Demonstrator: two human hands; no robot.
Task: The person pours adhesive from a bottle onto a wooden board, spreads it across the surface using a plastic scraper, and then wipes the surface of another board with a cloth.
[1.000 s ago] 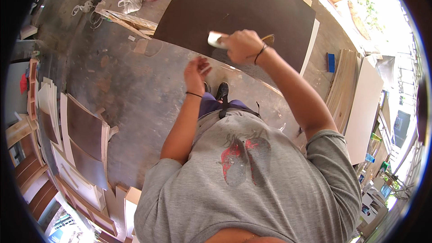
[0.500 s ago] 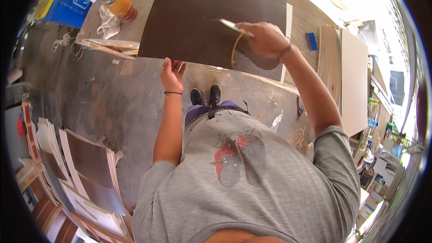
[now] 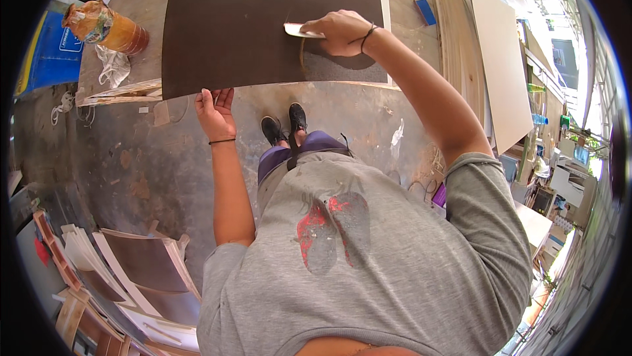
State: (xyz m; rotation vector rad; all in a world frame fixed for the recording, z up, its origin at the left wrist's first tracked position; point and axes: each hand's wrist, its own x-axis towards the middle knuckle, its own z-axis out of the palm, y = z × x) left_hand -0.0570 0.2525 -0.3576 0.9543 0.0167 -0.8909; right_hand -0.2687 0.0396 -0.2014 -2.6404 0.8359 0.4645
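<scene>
- Right hand (image 3: 339, 30) is clenched around a pale flat scraper (image 3: 299, 29), its blade lying low against the dark brown sheet (image 3: 263, 20) and pointing left, which looks like a way to press or spread across the face
- Left hand (image 3: 216, 111) sits at the near edge of that sheet, fingers open and flat under or against the edge, grasping nothing that I can make out; it seems to steady the sheet while the other hand bears down
- Dark sheet lies flat on a wooden worktable (image 3: 141, 0) at the far side, its near edge overhanging toward the person's black shoes (image 3: 284, 124)
- Left and far on the table stands an orange-brown jar (image 3: 105, 25) with a crumpled white rag (image 3: 113, 66) just beside it, well apart from the scraper, so not in its way
- A blue bin (image 3: 49, 53) stands further left, by the table's end
- Right of the sheet lean pale boards (image 3: 500, 59), with a small blue block (image 3: 424, 11) near them
- Near left, on the floor, a stack of brown and white panels (image 3: 141, 270) lies clear of the feet
</scene>
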